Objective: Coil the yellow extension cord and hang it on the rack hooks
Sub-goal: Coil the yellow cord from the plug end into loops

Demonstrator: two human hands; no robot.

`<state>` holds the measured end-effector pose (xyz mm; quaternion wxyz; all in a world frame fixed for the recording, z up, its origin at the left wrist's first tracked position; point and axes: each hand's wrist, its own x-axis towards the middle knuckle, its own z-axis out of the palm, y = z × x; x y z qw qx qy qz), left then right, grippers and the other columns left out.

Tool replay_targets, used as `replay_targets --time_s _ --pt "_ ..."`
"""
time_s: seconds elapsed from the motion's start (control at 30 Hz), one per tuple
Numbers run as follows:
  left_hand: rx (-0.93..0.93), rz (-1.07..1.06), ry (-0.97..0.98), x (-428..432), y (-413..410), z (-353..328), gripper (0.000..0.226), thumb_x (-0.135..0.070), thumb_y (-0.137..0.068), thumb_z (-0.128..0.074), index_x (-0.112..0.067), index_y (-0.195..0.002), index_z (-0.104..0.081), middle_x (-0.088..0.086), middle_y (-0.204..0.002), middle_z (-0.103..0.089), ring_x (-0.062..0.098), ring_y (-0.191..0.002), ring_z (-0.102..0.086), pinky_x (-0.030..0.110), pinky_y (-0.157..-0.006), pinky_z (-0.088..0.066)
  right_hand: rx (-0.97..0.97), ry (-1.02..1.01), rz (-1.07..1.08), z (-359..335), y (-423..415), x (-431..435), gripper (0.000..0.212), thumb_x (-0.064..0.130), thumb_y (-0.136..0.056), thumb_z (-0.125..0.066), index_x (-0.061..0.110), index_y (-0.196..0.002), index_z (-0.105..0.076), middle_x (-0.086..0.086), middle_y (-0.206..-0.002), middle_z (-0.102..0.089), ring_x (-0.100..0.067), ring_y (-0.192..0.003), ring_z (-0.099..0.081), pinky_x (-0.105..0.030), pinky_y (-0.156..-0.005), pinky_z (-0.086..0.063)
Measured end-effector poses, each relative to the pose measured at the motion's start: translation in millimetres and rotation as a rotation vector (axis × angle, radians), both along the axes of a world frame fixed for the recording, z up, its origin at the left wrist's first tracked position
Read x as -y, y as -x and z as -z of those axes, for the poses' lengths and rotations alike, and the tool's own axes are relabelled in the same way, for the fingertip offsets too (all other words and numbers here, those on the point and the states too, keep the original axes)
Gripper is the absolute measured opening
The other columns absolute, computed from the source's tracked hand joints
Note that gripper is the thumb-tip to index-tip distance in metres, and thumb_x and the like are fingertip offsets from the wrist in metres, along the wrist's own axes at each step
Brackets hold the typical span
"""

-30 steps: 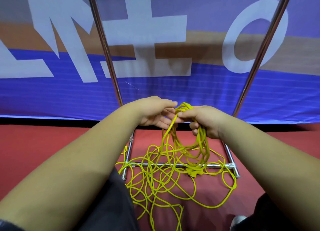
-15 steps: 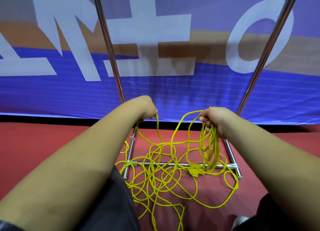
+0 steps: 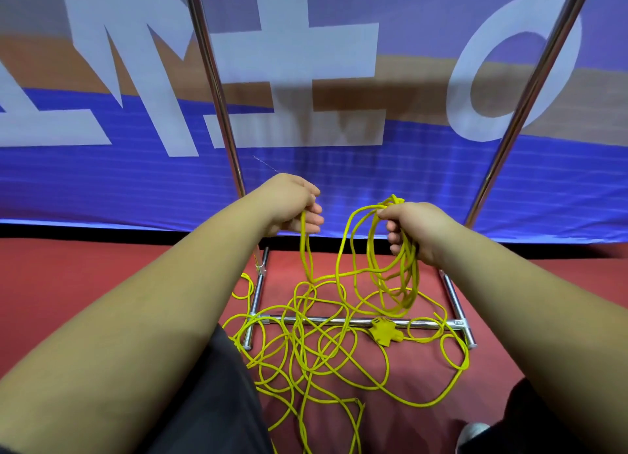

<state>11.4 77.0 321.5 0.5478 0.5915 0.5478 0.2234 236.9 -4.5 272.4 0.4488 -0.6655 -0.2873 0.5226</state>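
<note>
Above the red floor [image 3: 102,283], right hand [image 3: 414,229] clamps a bunch of hanging loops of the yellow extension cord [image 3: 411,273]. Left hand [image 3: 292,205] pinches a doubled strand. The rest lies tangled over the rack [image 3: 339,321] base bar, plug [image 3: 384,331] on the bar. Rack uprights are cut off at the top; fingertips partly hidden.

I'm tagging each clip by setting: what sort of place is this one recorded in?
Probably an indoor hall or event space. A large banner with big white letters fills the background, the floor is plain red, and a chrome rack stands on it, the yellow extension cord tangled over its base.
</note>
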Motion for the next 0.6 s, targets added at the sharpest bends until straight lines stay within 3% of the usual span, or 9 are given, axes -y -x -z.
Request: replay_targets --time_s 0.07,0.13,0.2,0.27,0.33,0.47,0.6 --pt "0.139 -0.034 0.123 2.6 -6.4 0.5 0.028 -0.001 -0.104 -0.044 0.002 -0.128 -0.057 0.022 -0.113 -0.066 0.034 -0.095 -0.076 0.043 -0.072 -0.065 -0.042 -0.010 -0.035 -3.9 6.9 1.3 0.010 0.021 -0.101 -0.065 0.014 -0.093 -0.066 0.003 -0.061 -0.064 -0.011 -0.045 -0.053 -0.028 -0.049 -0.052" --pt "0.227 -0.046 0.180 3.0 -11.9 4.3 0.029 0.003 -0.104 -0.043 0.002 -0.130 -0.056 0.021 -0.119 -0.067 0.036 -0.106 -0.073 0.042 -0.078 -0.064 -0.065 -0.006 -0.084 -6.4 13.7 2.1 0.008 0.024 -0.102 -0.065 0.017 -0.105 -0.067 0.003 -0.084 -0.080 -0.009 -0.044 -0.047 -0.027 -0.050 -0.054" --pt "0.184 -0.023 0.093 3.3 -14.6 10.3 0.030 0.006 -0.102 -0.048 0.001 -0.127 -0.062 0.019 -0.115 -0.073 0.030 -0.104 -0.075 0.036 -0.079 -0.064 -0.089 0.002 -0.156 -7.4 20.4 3.6 0.010 0.027 -0.103 -0.063 0.021 -0.112 -0.065 -0.002 -0.106 -0.082 -0.007 -0.042 -0.042 -0.026 -0.051 -0.053" --pt "0.088 0.022 -0.036 3.5 -16.1 13.8 0.026 0.006 -0.097 -0.060 -0.001 -0.121 -0.069 0.016 -0.098 -0.078 0.024 -0.089 -0.077 0.029 -0.071 -0.064 -0.109 0.005 -0.217 -7.5 27.3 5.9 0.012 0.027 -0.104 -0.062 0.022 -0.115 -0.064 -0.005 -0.111 -0.081 -0.007 -0.041 -0.039 -0.025 -0.051 -0.050" --pt "-0.003 0.050 -0.076 2.9 -19.0 13.9 0.021 0.001 -0.097 -0.062 -0.004 -0.114 -0.073 0.012 -0.087 -0.079 0.022 -0.078 -0.075 0.027 -0.063 -0.062 -0.104 0.003 -0.246 -8.1 31.9 7.7 0.011 0.026 -0.104 -0.062 0.023 -0.114 -0.063 -0.007 -0.110 -0.081 -0.007 -0.041 -0.037 -0.024 -0.050 -0.048" --pt "-0.083 0.011 0.036 -3.7 -15.4 14.8 0.024 -0.017 -0.100 -0.051 -0.003 -0.112 -0.067 0.013 -0.096 -0.077 0.022 -0.072 -0.073 0.033 -0.069 -0.064 -0.037 0.010 -0.225 -6.5 28.1 6.7 0.007 0.024 -0.100 -0.068 0.019 -0.105 -0.067 -0.004 -0.093 -0.080 -0.009 -0.042 -0.037 -0.024 -0.047 -0.041" --pt "-0.203 0.018 0.070 -15.8 6.1 21.2 0.014 -0.014 -0.106 -0.055 -0.002 -0.110 -0.059 0.014 -0.086 -0.068 0.018 -0.058 -0.063 0.033 -0.060 -0.062 -0.010 0.066 -0.130 -1.9 14.2 5.0 0.004 0.019 -0.098 -0.068 0.016 -0.095 -0.066 0.003 -0.059 -0.050 -0.010 -0.040 -0.032 -0.023 -0.044 -0.036"
